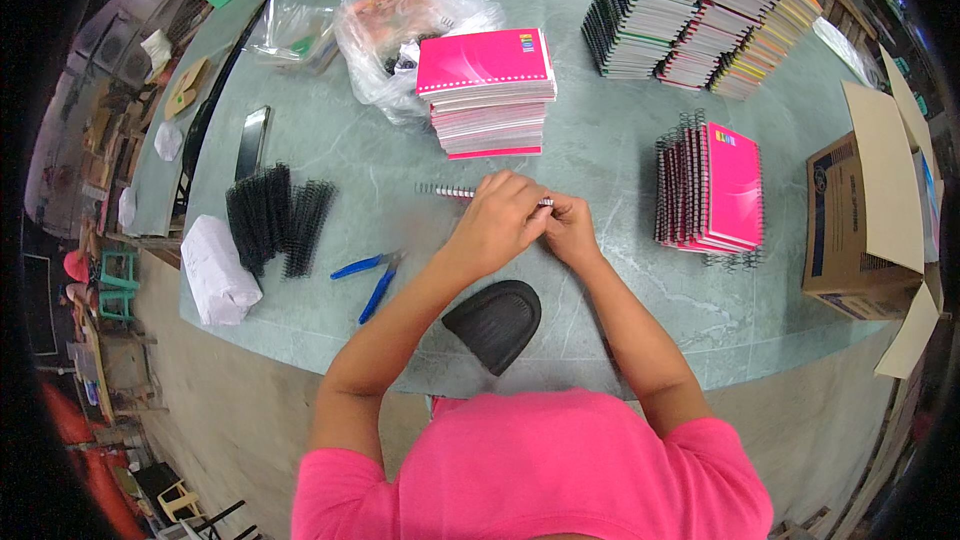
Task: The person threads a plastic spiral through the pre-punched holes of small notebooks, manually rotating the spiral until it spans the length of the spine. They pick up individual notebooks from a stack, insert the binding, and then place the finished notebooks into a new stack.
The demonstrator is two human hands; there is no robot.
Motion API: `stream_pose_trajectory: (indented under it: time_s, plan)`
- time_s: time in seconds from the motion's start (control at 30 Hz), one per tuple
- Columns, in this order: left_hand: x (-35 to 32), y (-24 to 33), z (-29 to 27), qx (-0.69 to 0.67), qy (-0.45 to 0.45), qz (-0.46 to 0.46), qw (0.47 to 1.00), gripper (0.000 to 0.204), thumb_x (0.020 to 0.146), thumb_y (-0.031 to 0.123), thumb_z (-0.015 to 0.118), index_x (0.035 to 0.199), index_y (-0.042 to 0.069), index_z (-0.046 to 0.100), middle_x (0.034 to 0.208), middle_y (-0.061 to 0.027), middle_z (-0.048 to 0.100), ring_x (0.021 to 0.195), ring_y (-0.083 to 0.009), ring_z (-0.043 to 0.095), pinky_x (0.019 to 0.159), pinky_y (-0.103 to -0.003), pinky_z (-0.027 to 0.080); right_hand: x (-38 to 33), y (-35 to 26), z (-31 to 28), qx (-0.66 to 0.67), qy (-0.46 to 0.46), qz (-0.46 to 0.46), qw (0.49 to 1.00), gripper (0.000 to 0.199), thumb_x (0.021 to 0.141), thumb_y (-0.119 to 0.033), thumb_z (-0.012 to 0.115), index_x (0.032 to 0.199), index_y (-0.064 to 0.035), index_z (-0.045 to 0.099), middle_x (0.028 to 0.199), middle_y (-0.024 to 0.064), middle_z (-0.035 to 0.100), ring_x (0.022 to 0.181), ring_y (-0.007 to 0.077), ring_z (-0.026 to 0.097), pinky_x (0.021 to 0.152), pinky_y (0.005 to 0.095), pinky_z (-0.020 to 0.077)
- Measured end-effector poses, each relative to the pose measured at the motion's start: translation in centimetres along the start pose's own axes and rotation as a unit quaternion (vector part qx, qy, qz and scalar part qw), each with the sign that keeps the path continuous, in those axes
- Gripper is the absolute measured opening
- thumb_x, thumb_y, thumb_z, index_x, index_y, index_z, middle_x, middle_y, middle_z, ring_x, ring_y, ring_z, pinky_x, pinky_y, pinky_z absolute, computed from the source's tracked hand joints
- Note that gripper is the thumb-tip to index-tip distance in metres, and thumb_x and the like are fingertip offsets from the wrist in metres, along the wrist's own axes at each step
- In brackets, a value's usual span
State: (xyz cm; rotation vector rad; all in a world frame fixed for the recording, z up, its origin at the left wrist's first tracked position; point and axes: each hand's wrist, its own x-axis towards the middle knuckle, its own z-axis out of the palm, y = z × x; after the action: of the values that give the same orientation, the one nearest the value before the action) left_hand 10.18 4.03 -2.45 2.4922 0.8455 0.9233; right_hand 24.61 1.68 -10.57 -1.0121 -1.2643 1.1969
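My shirt [580,460] is hot pink — approx. same as the notebook stack [485,60], whose top cover has a row of white dots, paler curvy streaks & a small multicol. patch, w/ white-and-pink page edges, and the bound notebooks [735,185], pink too w/ blk spirals. The coil [440,190] I'm gripping is dk, the loose coils [262,215] and curved pad [495,325] blk, the pliers' handles [376,298] bright blue. Tabletop [605,170]: gray-green w/ pale marble-type veins — box [850,210] brown w/ dk print, paper-wrapped bundle [218,270] white.
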Motion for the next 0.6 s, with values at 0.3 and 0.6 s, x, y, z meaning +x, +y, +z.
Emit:
stream_pose_trajectory:
  time_s: [0.3, 0.6]
  plan:
    - [0.5, 0.1, -0.2, -0.036, -0.044, -0.014, 0.998, 0.021, 0.069, 0.007, 0.062, 0.089, 0.001, 0.06, 0.087, -0.0137, 0.058, 0.085, -0.0305, 0.054, 0.075, -0.038, 0.044, -0.3, 0.1, 0.1, -0.001, -0.015, -0.012, 1.0, 0.016, 0.083, -0.004, 0.057, 0.096, -0.0004, 0.064, 0.081, 0.0016, 0.066, 0.076, 0.0066, 0.057, 0.068, 0.0241, 0.0462]
    - [0.3, -0.3, -1.1, -0.092, -0.028, -0.03, 0.995, 0.014, 0.068, 0.004, 0.063, 0.081, -0.001, 0.062, 0.08, -0.0152, 0.059, 0.08, -0.0343, 0.056, 0.073, -0.04, 0.045, -0.6, 0.9, 0.4, -0.112, -0.011, -0.038, 0.993, 0.02, 0.083, -0.002, 0.055, 0.101, -0.0026, 0.063, 0.077, 0.0098, 0.065, 0.07, 0.0095, 0.058, 0.063, 0.0274, 0.0457]
